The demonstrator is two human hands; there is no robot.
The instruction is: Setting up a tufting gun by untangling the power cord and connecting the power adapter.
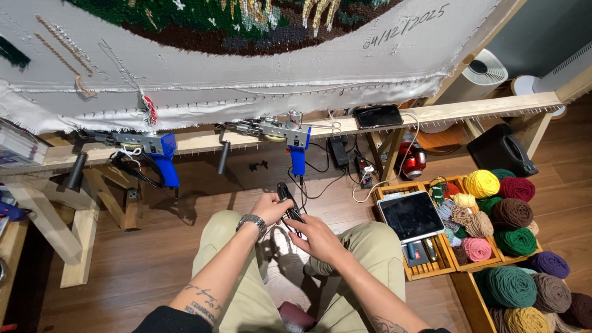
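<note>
open floor: bare wooden floor left of the knees, free to the trestle leg.
ahead: two blue tufting guns hang off the frame rail; loose cables below.
right: tablet on crates, yarn balls packed close.

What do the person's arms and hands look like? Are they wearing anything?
Both arms are bare from the elbow down, with short black sleeves just showing near the camera. The left hand has a silver metal watch on its wrist. The left forearm carries dark tattoos, like lines of lettering. The right hand wears nothing, and there is another tattoo farther up that arm.
</note>
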